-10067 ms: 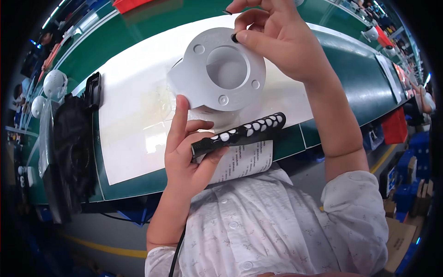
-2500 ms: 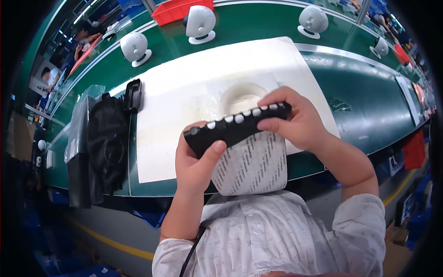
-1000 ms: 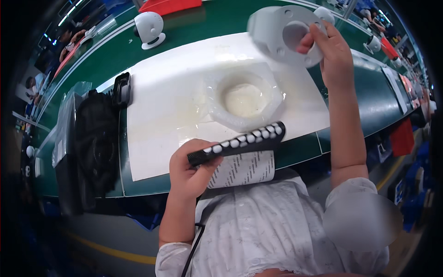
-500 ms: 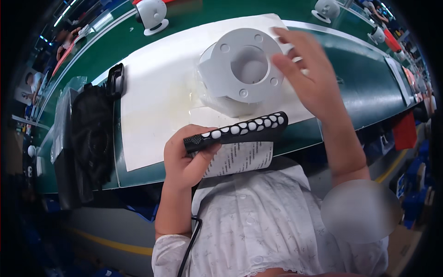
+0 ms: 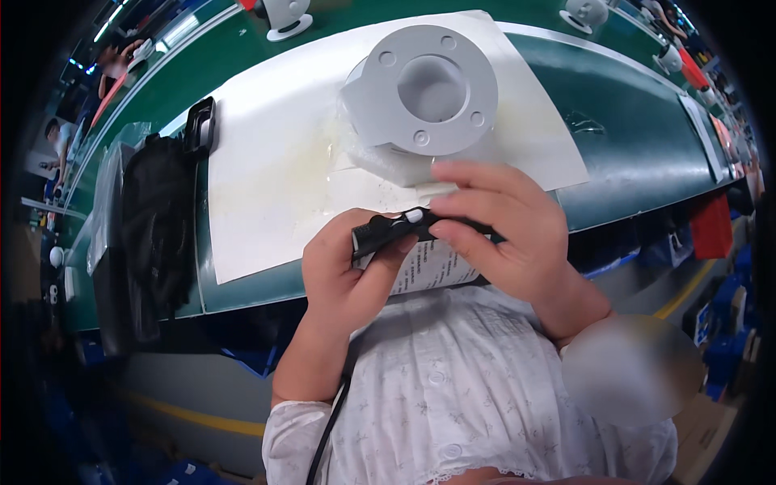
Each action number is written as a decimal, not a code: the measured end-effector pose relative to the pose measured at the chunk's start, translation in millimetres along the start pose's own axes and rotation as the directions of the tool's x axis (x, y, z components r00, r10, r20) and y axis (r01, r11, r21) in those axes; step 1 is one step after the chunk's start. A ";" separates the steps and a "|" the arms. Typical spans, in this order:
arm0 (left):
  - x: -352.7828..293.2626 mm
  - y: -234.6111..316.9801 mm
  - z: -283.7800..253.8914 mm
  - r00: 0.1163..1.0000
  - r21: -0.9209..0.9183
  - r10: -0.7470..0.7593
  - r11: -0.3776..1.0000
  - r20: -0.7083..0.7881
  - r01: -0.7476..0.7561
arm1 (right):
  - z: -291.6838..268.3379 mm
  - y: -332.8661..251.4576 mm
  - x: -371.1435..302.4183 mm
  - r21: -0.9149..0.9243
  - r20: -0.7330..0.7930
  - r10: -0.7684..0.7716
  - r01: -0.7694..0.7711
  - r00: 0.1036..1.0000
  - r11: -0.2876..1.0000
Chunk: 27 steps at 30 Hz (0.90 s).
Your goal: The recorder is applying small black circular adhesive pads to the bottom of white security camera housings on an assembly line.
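My left hand (image 5: 343, 271) grips the left end of a bent sheet of round white pads (image 5: 386, 234) set in a black surround. One white pad (image 5: 415, 216) shows on its upper edge, and the printed backing (image 5: 416, 268) hangs below. My right hand (image 5: 517, 230) closes over the right part of the sheet, thumb below and bent fingers above, covering most of the pads. A small whitish piece (image 5: 435, 190) shows by its fingertips; I cannot tell what it is. Beyond my hands a grey-white round housing (image 5: 378, 101) lies tilted, its ring face with shallow round recesses turned up.
The housing rests on a clear plastic bag over a white sheet (image 5: 267, 178) on the green table (image 5: 638, 153). At left lie a black cloth bundle (image 5: 158, 218) and a small black tray (image 5: 200, 125). Similar white devices (image 5: 287, 16) stand along the far side.
My right hand has left the housing's rim and come down to the pad sheet. The left hand has shifted slightly right, and the sheet is turned so fewer pads show.
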<state>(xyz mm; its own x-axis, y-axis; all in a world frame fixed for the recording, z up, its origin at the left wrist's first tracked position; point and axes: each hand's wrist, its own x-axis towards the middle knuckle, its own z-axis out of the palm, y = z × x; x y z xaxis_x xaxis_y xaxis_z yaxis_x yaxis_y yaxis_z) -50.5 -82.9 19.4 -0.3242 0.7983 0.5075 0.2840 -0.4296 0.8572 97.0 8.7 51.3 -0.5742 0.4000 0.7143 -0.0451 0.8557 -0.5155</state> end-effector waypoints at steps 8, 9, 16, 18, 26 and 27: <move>-6.1 5.1 -0.4 0.997 0.126 -0.070 0.990 0.027 0.066 | 1.5 8.0 -9.9 -0.126 -0.084 -0.402 0.390 0.912 0.912; -6.3 4.8 1.2 0.998 0.086 -0.054 0.995 0.022 0.052 | 1.0 3.6 -8.9 -0.078 -0.087 -0.360 0.354 0.929 0.932; -6.2 10.4 7.8 0.999 0.123 0.034 0.992 0.043 -0.039 | 8.0 -1.0 -2.5 -0.010 -0.104 -0.215 0.215 0.971 0.977; -7.9 11.7 7.5 0.995 0.154 -0.040 0.988 0.091 0.026 | 5.0 -0.6 -5.8 -0.048 -0.087 -0.288 0.285 0.954 0.957; -0.1 16.2 16.0 0.989 0.171 -0.006 0.985 0.148 -0.019 | -4.9 2.9 1.9 0.406 -0.090 -0.119 0.146 0.989 0.902; 2.8 18.2 16.8 0.983 0.233 0.042 0.969 0.179 -0.084 | -14.9 0.5 7.5 0.343 0.085 -0.009 -0.021 0.996 0.939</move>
<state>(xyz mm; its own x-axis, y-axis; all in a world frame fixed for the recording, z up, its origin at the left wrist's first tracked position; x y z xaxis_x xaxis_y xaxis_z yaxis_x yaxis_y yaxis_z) -31.1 -81.4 34.9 -0.1452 0.8421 0.5194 0.5125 -0.3851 0.7675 104.8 17.1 63.5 -0.6416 0.3630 0.6757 -0.3106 0.6826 -0.6615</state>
